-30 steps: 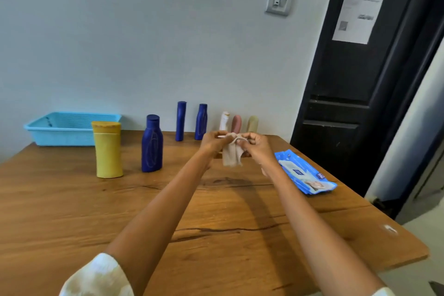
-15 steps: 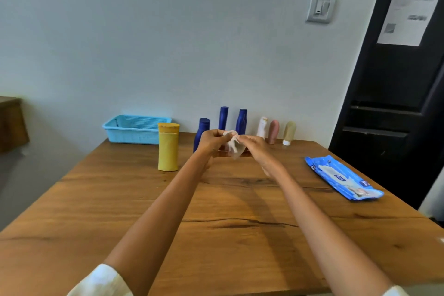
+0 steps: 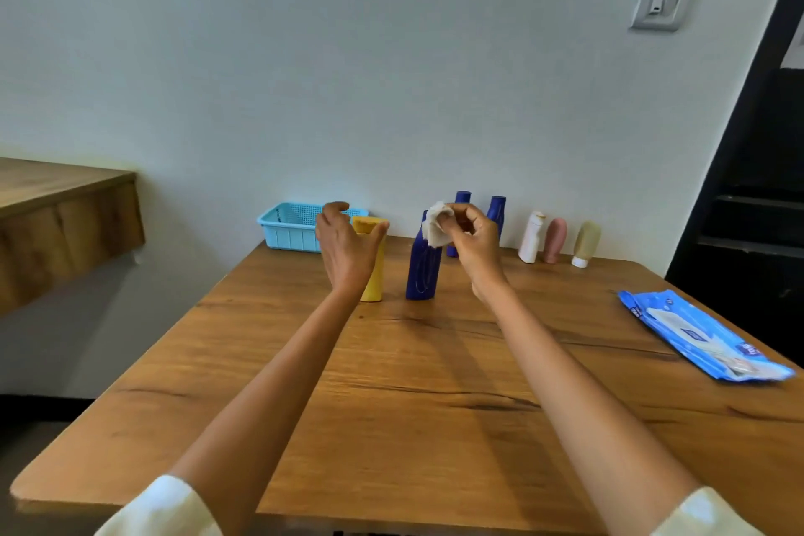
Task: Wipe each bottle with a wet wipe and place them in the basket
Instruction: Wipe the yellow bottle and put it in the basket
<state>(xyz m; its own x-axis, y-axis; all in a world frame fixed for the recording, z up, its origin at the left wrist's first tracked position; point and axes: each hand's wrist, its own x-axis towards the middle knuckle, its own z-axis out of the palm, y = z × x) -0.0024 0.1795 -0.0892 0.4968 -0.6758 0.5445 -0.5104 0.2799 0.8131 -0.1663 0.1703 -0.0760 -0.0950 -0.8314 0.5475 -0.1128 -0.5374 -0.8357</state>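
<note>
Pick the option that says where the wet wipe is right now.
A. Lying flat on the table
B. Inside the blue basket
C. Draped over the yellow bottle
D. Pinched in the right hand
D: the crumpled wet wipe is pinched by the right hand, raised in front of the dark blue bottle, while the left hand reaches open-fingered around the yellow bottle.

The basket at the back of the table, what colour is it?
Light blue; the basket shows best in the head view.
</note>
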